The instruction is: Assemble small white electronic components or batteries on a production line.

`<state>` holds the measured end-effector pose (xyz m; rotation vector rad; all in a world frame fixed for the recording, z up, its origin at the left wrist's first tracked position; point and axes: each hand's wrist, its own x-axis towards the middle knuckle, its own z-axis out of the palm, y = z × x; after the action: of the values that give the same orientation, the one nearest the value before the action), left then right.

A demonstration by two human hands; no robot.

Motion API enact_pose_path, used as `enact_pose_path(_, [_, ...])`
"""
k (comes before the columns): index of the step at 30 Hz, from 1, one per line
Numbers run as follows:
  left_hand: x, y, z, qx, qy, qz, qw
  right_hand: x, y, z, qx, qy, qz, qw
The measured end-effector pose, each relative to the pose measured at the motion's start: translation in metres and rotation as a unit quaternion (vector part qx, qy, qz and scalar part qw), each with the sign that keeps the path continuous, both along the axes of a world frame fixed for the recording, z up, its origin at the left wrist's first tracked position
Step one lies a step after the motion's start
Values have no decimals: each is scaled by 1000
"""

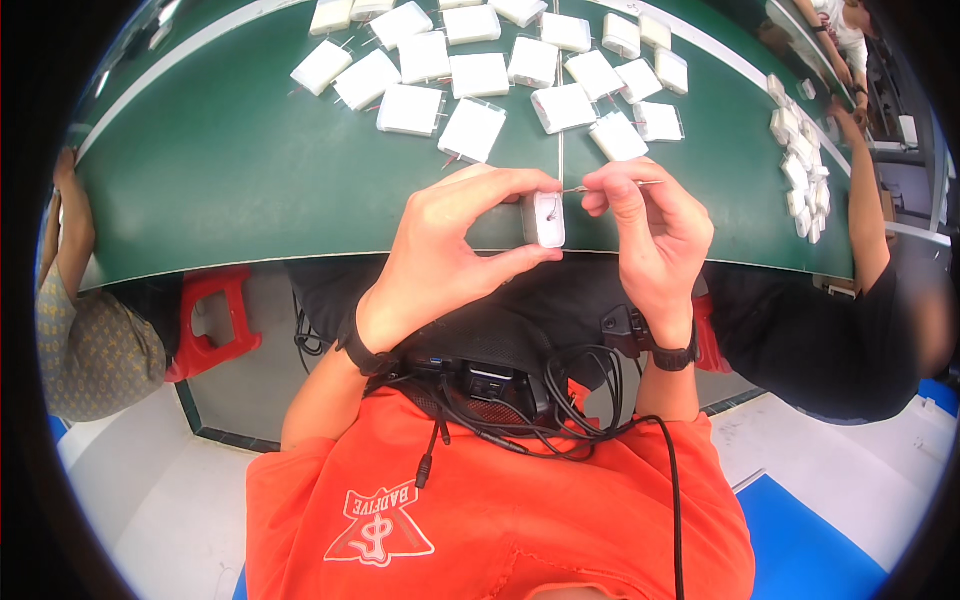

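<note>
My left hand [440,228] grips a small white plastic casing [530,222] between thumb and fingers, at the near edge of the green table. The casing's end faces right, and a short dark wire shows inside it. My right hand [655,225] is closed in a pinch on a thin metal tool [575,189]. That tool's tip points left and lies close to the casing's upper corner; whether they touch I cannot tell. Just beyond my hands lie several similar white casings [472,130], many with metal pins and thin red wires at their ends.
Another group of white casings [797,170] lies at the table's right end, near a co-worker's arm [866,215]. At the left edge is another person's arm [75,225]. Black cables [570,385] hang across my lap, and a red stool [215,325] stands below the green table [250,180].
</note>
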<state>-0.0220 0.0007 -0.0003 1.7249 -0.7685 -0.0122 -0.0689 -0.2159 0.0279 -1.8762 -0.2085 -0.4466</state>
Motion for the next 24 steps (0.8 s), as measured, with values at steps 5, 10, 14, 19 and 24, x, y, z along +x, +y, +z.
enact_pose_path(5, [0, 1, 1, 4, -3, -4, 1000, 1, 0, 2, -11, -3, 0, 1000])
enact_pose_path(10, [0, 0, 0, -1, -3, -3, 1000, 1, 0, 2, -17, -2, 5, 1000])
enact_pose_path(14, [0, 0, -1, -5, -2, -4, 1000, 1, -1, 3, -28, 0, 7, 1000])
enact_pose_path(19, [0, 1, -2, 0, 0, -4, 1000, 1, -2, 5, -49, -6, 9, 999])
enact_pose_path(24, [0, 1, -1, 9, 1, -7, 1000, 1, -1, 4, -38, -11, 16, 999])
